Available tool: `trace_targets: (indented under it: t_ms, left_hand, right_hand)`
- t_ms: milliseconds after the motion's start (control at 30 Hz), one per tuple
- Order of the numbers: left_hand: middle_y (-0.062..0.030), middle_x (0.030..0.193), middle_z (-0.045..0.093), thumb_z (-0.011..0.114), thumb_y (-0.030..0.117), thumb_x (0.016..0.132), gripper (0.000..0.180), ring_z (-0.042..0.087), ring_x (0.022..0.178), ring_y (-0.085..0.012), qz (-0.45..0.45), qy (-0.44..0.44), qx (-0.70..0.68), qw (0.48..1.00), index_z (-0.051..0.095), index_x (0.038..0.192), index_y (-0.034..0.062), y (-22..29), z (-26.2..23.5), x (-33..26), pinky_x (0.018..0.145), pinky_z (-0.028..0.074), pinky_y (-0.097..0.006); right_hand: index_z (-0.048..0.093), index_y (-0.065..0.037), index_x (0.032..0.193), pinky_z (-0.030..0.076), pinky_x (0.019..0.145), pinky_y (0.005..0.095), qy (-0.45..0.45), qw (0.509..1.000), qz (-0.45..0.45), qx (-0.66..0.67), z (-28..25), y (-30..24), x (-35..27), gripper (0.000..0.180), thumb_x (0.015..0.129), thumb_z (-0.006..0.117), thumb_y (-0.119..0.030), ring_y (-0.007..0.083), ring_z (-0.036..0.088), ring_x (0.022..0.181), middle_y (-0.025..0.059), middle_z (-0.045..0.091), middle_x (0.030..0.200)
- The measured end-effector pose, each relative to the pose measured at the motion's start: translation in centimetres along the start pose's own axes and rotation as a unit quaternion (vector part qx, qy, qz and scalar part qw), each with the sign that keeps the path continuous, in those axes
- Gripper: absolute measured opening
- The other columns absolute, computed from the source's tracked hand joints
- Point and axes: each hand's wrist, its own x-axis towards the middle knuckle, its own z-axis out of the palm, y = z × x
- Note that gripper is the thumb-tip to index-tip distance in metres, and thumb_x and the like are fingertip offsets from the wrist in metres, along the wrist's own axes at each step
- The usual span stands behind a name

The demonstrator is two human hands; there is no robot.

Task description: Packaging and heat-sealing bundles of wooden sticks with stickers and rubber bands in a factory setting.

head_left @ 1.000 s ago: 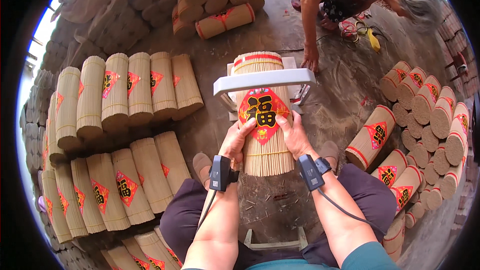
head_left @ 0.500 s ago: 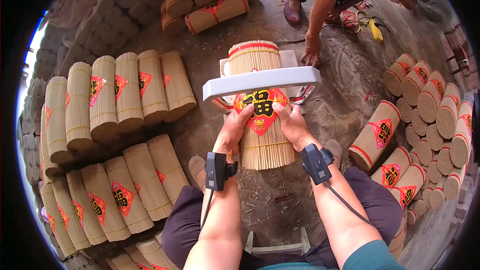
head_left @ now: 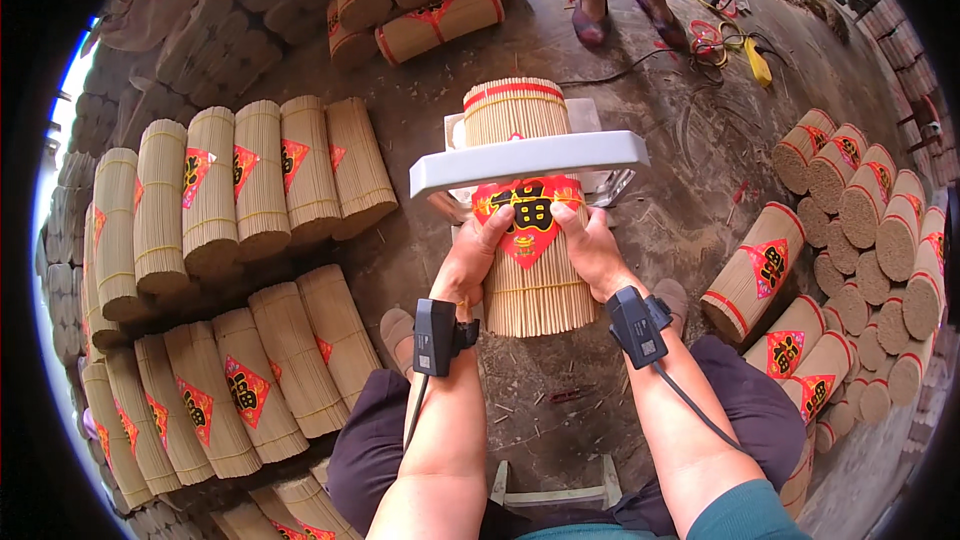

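Between my hands lies a thick bundle of thin straw-coloured sticks (head_left: 540,308), tied with a yellow band at its near end and a red strip at its far end. A red diamond label (head_left: 530,248) with dark lettering sits on top of it. My left hand (head_left: 468,258) grips the bundle's left side and my right hand (head_left: 598,255) its right side, both thumbs pressing on the label. The bundle passes beneath the white arched frame (head_left: 530,160) of a low device, which hides part of it.
Rows of similar bundles (head_left: 210,210) stand at my left; more lie stacked (head_left: 768,265) at my right and at the back (head_left: 440,25). Beyond the device another person's feet (head_left: 592,25) are near cables and a yellow object (head_left: 757,62). A low stool edge (head_left: 555,496) shows below.
The other person's hand has drawn back from beside the device, up and away. My hands keep their hold on the bundle, barely moved.
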Motion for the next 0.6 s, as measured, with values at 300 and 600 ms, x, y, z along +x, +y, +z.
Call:
trace_targets:
  t_ms: [300,600]
  left_hand:
    - [-0.0104,0.111,0.066,0.059,0.047,0.089,0.054,0.065,0.095,-0.0165,-0.012,0.008,0.024,1.0,0.055,0.12,0.0025,0.0,0.0,0.1,0.084,0.052,-0.031]
    - [-0.0073,0.123,0.056,0.054,0.039,0.094,0.053,0.052,0.113,-0.0166,0.01,0.052,0.124,0.991,0.045,0.132,0.0027,0.1,0.9,-3.9,0.097,0.041,-0.032]
  right_hand:
    - [0.024,0.006,0.132,0.04,0.098,0.0345,0.011,1.0,0.007,-0.003,0.1,0.0,-0.2,0.097,0.077,0.064,-0.063,0.0229,0.05,0.112,0.0201,0.049,0.122]
    - [0.001,0.005,0.147,0.028,0.11,0.0377,-0.047,0.998,-0.016,-0.045,-0.8,2.2,-1.2,0.126,0.07,0.069,-0.068,0.0276,0.034,0.133,0.0238,0.036,0.142]
